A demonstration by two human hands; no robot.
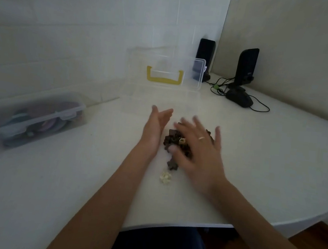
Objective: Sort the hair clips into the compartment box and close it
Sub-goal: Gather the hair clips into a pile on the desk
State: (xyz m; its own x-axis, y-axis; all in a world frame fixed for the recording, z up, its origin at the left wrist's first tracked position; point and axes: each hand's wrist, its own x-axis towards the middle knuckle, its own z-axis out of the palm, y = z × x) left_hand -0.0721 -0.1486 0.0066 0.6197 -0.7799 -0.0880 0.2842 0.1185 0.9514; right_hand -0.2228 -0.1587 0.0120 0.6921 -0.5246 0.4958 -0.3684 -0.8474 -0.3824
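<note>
Home desk corner: speakers [246, 67], mouse [239, 98], tiled wall [90, 11].

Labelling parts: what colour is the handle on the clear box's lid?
Yellow handle, on the open lid; head view.

You've got two clear plastic boxes on the desk [70, 175]: the open compartment box [162, 87] and a latched one [33, 117]. Two black speakers [206, 53], one mouse [239, 97]. The pile of brown clips [174, 141] is too jumbled to count, plus one brown clip [172, 165] and one cream clip [166, 177] lying loose.

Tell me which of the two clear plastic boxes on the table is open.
The clear box with the yellow handle, behind the hands; its lid stands up. The box at the left, holding colourful items, has its lid on.
</note>
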